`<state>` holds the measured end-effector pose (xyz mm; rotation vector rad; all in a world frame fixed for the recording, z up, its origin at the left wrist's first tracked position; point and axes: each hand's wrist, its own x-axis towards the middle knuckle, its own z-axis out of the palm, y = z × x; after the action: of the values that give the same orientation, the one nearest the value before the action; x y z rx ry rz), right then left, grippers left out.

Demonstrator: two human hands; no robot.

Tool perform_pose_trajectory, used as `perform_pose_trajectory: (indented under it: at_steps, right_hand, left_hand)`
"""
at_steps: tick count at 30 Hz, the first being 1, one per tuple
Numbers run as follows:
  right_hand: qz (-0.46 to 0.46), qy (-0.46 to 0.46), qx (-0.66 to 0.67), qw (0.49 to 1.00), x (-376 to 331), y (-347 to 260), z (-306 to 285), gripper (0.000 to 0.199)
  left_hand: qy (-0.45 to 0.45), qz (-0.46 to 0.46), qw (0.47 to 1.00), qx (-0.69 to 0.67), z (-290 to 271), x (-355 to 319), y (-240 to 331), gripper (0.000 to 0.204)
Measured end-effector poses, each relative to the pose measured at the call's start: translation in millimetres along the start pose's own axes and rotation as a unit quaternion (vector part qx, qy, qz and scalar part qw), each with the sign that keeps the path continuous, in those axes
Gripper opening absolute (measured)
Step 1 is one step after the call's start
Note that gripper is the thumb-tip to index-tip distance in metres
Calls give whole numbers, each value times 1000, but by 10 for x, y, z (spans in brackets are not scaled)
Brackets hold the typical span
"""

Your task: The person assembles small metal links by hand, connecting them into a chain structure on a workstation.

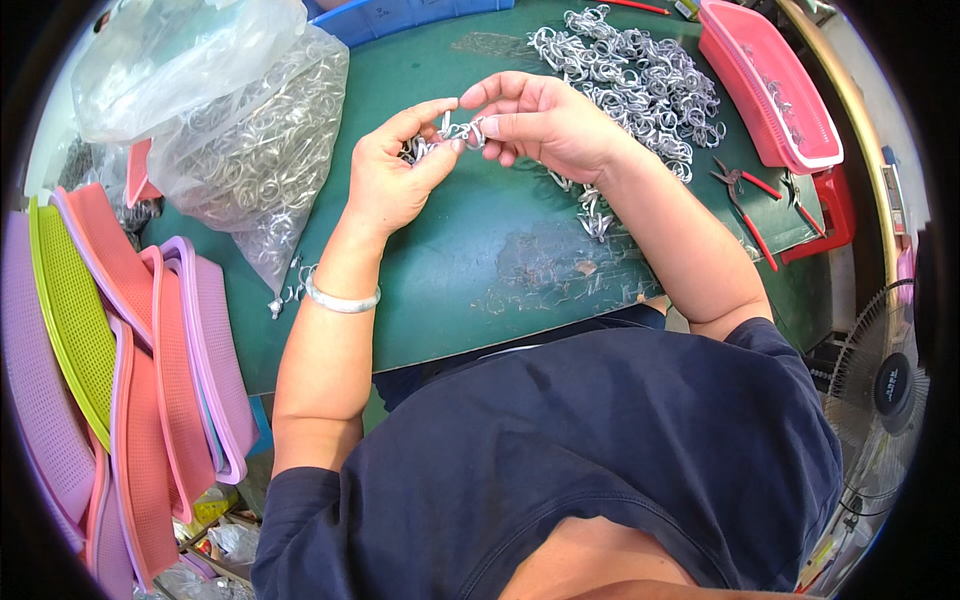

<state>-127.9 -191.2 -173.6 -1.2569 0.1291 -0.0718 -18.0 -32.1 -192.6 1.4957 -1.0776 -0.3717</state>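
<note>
Above the green table (430,290), my left hand (390,185) is closed round a few silver metal rings (462,131), with some showing between thumb and fingers. My right hand (555,120) comes in from the other side, thumb and fingers closed on the end of these same rings. Both hands nearly meet at the fingertips. Just past my right hand spreads a loose heap of similar silver rings (650,85), and my right forearm covers part of it. To the left, a clear plastic bag (320,90) bulges with more silver pieces.
Red-handled pliers (737,185) and a second red-handled tool (797,200) lie at the right, below a pink basket (822,150) holding a few rings. Nested coloured baskets (75,310) stand at the left. A blue bin (400,18) edges the back; a fan (890,385) stands lower right.
</note>
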Motion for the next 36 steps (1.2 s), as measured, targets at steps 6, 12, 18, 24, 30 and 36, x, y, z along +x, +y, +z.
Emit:
perform_pose_trajectory:
  at_steps: [6, 12, 18, 24, 30, 36]
  right_hand:
    - [-41, 24, -67, 997, -8, -5, 40, 24]
    - [-31, 35, -73, 996, -5, 5, 42, 23]
    - [18, 8, -4, 1000, -2, 28, 11, 20]
    - [23, 15, 14, 1000, -10, 16, 29, 18]
    - [27, 6, 11, 1000, -27, 10, 28, 19]
    - [-7, 41, 7, 999, -51, -178, 8, 18]
  left_hand:
    - [22, 28, 999, -6, 10, 6, -15, 32]
    - [21, 25, 999, 1, 0, 3, -9, 32]
    - [23, 3, 1000, -6, 7, -6, -1, 29]
    - [24, -71, 996, -43, 21, 1, -7, 27]
    - [44, -152, 975, -155, 81, -15, 67, 21]
    - [47, -149, 965, -213, -39, 59, 376, 22]
